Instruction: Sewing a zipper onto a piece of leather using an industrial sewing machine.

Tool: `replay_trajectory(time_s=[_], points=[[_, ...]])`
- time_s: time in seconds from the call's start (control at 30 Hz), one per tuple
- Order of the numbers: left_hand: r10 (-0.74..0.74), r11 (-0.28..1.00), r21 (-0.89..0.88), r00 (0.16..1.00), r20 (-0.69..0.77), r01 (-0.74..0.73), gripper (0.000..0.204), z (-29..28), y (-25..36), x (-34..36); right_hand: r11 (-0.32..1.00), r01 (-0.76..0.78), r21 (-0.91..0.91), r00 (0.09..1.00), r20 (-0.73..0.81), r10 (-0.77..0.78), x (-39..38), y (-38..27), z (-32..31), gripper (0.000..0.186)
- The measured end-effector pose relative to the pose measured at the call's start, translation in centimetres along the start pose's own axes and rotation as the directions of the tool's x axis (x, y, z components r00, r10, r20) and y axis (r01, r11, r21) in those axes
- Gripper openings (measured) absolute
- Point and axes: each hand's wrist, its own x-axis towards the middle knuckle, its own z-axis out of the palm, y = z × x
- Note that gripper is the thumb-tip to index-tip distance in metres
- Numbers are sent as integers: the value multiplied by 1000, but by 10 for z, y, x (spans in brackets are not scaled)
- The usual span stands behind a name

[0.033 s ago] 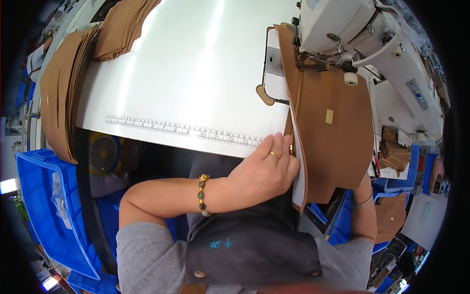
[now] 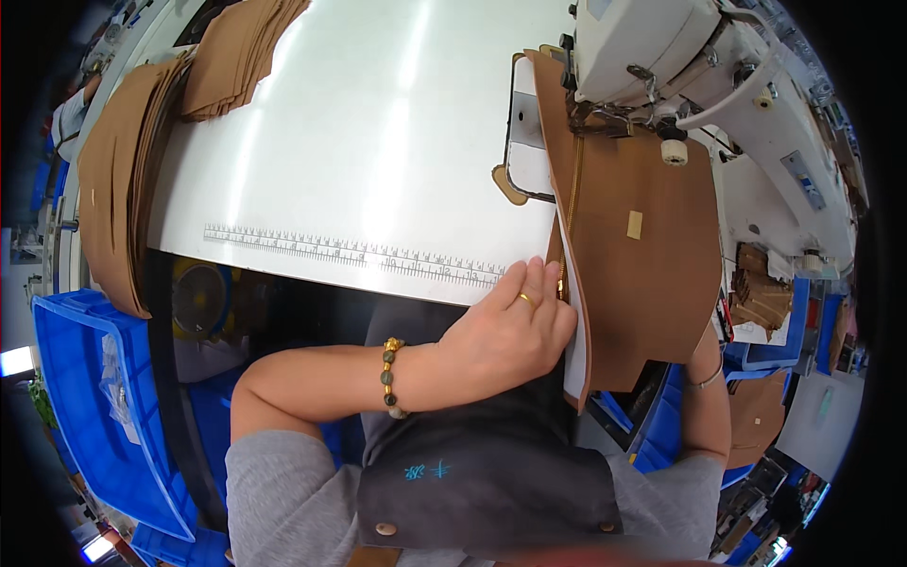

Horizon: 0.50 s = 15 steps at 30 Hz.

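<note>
Clock read from the middle of the view. A brown leather-like panel [image 2: 661, 293] is seen at three o'clock, its upper end laid beneath the head of a white sewing machine [image 2: 652, 57] at one to two o'clock. A small tan rectangle [image 2: 635, 224] is carried on the panel's face. A gold-toothed zipper [image 2: 573, 194] is set along the panel's nine o'clock side, with a white edge [image 2: 574, 354] exposed lower down.

Hands: the left hand [image 2: 518, 321] is placed just off centre toward four o'clock, fingers drawn together beside the zipper's lower end; whether anything is pinched beneath cannot be told. A gold ring [image 2: 525, 299] and a beaded bracelet [image 2: 388, 378] are worn on that side. The right hand [image 2: 704, 352] is mostly covered by the panel's four o'clock edge; its grip cannot be told.

On the white tabletop [image 2: 378, 142], a printed ruler scale [image 2: 354, 251] is found at nine o'clock. Stacked brown pieces [image 2: 123, 180] are seen at ten o'clock, a second pile [image 2: 241, 61] nearer eleven. A blue crate [image 2: 71, 397] is noted at eight.
</note>
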Motion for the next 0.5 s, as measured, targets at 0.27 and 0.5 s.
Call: replay_trajectory(time_s=[0.27,0.5], points=[[2,996,-90,999,36,1,21,-5,-4,1,976,100,-191,995,48,-93,14,34,-7,40],[-5,996,-94,999,31,8,22,-6,-6,1,951,143,-274,990,44,-137,21,47,-13,39]])
